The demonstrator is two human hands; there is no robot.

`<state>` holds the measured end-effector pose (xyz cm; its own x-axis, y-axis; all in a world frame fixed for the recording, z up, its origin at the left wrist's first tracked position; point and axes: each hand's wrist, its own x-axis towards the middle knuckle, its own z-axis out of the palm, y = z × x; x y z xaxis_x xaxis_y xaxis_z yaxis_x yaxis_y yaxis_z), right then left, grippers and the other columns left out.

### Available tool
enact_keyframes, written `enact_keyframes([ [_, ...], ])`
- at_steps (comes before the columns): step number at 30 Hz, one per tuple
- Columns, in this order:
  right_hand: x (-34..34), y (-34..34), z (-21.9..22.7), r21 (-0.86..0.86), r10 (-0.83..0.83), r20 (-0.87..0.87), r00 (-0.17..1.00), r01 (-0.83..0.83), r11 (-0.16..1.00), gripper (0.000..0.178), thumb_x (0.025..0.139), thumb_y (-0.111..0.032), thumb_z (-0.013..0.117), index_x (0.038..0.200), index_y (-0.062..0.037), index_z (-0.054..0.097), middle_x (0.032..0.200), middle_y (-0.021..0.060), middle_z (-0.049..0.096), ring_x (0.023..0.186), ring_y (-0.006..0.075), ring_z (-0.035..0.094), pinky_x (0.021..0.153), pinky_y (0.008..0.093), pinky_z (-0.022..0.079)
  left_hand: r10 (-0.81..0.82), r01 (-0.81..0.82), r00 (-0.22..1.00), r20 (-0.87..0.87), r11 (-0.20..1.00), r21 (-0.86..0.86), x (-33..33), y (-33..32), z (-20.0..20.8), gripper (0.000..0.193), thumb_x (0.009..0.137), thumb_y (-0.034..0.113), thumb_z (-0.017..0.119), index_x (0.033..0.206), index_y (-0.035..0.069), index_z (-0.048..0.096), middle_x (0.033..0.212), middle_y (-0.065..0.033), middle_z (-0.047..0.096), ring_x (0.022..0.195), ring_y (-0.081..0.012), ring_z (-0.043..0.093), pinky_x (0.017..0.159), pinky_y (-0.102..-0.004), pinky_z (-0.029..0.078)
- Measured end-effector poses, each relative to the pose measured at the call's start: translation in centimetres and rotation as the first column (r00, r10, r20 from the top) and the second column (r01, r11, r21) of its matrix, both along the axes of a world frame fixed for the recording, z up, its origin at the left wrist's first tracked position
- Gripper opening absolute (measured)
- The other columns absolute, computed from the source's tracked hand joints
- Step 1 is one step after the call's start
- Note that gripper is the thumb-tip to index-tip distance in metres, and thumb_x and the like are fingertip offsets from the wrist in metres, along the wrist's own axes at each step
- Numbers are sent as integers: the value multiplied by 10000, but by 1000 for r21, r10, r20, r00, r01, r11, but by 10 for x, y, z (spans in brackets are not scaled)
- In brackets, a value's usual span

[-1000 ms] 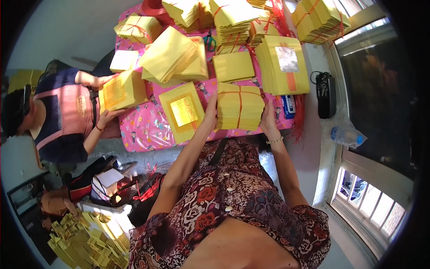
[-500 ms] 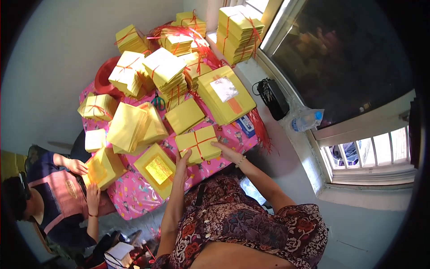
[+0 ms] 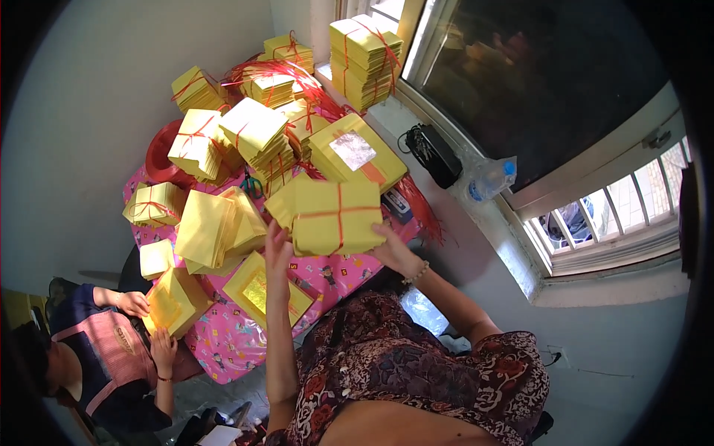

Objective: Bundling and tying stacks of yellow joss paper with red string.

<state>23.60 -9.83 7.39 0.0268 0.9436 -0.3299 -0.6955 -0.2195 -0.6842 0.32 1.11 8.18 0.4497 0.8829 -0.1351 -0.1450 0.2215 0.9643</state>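
My left hand and right hand clasp a red-tied yellow paper bundle between them; more stacks crowd the pink table left.

From my remote view: tied yellow paper stacks crowd the pink patterned tablecloth; a black pouch and a plastic bottle lie on the windowsill; a seated person handles another yellow stack.

Head-worn fisheye view, looking steeply down, close over table (tilted rightward)
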Motion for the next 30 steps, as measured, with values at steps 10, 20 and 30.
enact_keyframes([
  [10,104,46,76,58,-316,-214,924,335,940,649,842,-526,516,1372,-167,406,1388,66,462,1271,282,430,1034,539,313,201,-168,968,153,965,-203,42,-6,1,406,919,181,581,1285,35,482,1205,-113,580,1037,-167,584,846,-272,464],
  [20,138,107,211,253,-547,15,837,526,812,650,810,-583,527,1317,-185,447,1342,68,480,1224,268,442,980,505,328,148,-142,989,15,971,-195,47,1,-25,392,926,236,588,1269,66,502,1173,-96,608,995,-156,605,818,-273,481],
  [30,190,277,262,330,-546,178,819,473,817,624,786,-525,556,1255,-119,491,1226,115,521,1115,283,501,899,497,404,115,-120,993,-33,963,-243,52,-7,-32,389,921,237,595,1256,61,507,1144,-77,625,939,-136,615,794,-273,485],
])
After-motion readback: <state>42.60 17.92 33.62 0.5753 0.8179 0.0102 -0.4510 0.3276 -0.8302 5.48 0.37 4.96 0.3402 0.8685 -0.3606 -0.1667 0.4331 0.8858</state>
